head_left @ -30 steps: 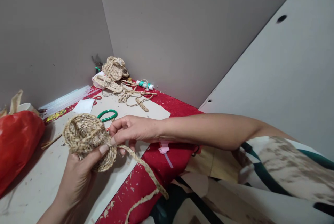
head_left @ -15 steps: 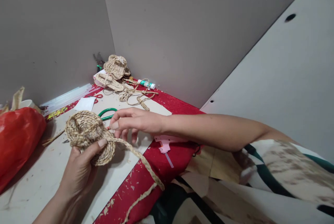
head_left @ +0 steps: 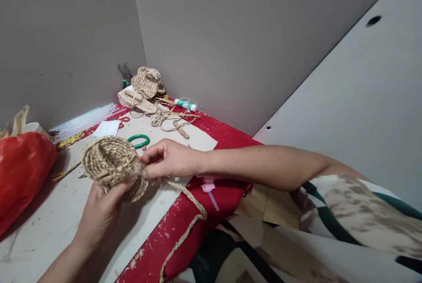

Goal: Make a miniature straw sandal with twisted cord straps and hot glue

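Note:
My left hand (head_left: 100, 215) grips a coiled piece of braided straw (head_left: 110, 155) from below, thumb on its near side. The coil is tilted, showing rounds of braid with a hollow in the middle. At the coil's right edge, my right hand (head_left: 173, 160) has its fingers curled, with thumb and forefinger pinching the straw braid (head_left: 193, 201). From under that hand the loose braid runs over the table edge and down toward my lap. Behind the coil show the green handles of scissors (head_left: 148, 141). A pink glue gun (head_left: 207, 187) is partly hidden below my right forearm.
At the back corner lie straw pieces (head_left: 147, 83), loose braids, pliers (head_left: 124, 72) and a glue stick tube (head_left: 186, 105). Clear glue sticks (head_left: 87, 118) line the left wall. A red plastic bag (head_left: 24, 173) stands left. White board (head_left: 42, 230) covers the red cloth (head_left: 161, 230).
My right hand has moved in to the coil's right edge, its fingers closing on the braid. The coil has tilted a little, and the loose braid has shifted.

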Motion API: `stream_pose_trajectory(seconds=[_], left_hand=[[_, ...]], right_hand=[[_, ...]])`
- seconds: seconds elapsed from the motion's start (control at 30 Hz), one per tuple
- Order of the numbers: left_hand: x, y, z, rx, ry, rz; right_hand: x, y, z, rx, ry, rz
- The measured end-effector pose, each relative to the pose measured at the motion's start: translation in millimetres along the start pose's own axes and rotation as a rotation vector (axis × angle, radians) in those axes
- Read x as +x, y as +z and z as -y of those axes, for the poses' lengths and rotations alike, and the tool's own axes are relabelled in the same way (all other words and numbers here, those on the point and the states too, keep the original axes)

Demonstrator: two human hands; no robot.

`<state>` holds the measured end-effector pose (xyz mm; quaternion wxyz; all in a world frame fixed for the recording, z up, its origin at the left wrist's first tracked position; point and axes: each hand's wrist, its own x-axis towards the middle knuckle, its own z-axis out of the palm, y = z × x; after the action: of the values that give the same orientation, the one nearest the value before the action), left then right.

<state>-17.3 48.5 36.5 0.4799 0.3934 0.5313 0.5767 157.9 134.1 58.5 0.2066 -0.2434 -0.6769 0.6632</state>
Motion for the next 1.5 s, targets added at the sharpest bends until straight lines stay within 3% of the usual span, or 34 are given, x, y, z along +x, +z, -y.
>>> stream_pose_trajectory(seconds=[0.1, 0.23, 0.3, 0.5, 0.57, 0.63, 0.8, 0.87, 0.97, 1.03, 1.17, 1.3, 1.4, 1.5], left_hand=[[1, 2.3, -6, -0.099, -0.002, 0.08], [-2, 10.7, -11, -0.175, 0.022, -0.075], [-8, 19.4, -10, -0.145, -0.013, -0.091], [-37, 52.0, -4, -0.068, -0.198, 0.194], [-41, 53.9, -6, -0.05, -0.237, 0.214], [-40, 48.9, -10, 0.075, -0.19, 0.149], [-25, 23.6, -17, 0.487, 0.284, -0.058], [-20, 16.5, -20, 0.615, 0.44, -0.067], [-15, 12.5, -29, 0.67, 0.536, -0.004], [-14, 12.1, -35, 0.645, 0.514, 0.012], [-12, 8.9, -43, 0.569, 0.312, -0.019], [-12, 1.4, -47, 0.587, 0.184, 0.032], [-12, -4.1, -52, 0.609, 0.15, 0.063], [-9, -13.2, -56, 0.619, 0.21, 0.057]], right_hand=[[0, -1, 5, 0.14, -0.015, -0.121], [6, -8, 12, 0.238, -0.109, -0.362], [9, -11, 15, 0.246, -0.149, -0.446], [20, -13, 18, 0.234, -0.189, -0.551], [22, -14, 16, 0.163, -0.206, -0.553], [23, -15, 12, 0.103, -0.22, -0.543], [16, -20, 0, 0.041, -0.216, -0.5], [12, -22, -3, 0.036, -0.19, -0.471], [6, -23, -4, 0.056, -0.124, -0.421], [1, -21, 0, 0.08, -0.069, -0.382], [-10, -15, 10, 0.228, 0.083, -0.288], [-19, -15, 14, 0.412, 0.198, -0.195], [-25, -19, 14, 0.491, 0.213, -0.163], [-33, -26, 15, 0.506, 0.209, -0.206]])
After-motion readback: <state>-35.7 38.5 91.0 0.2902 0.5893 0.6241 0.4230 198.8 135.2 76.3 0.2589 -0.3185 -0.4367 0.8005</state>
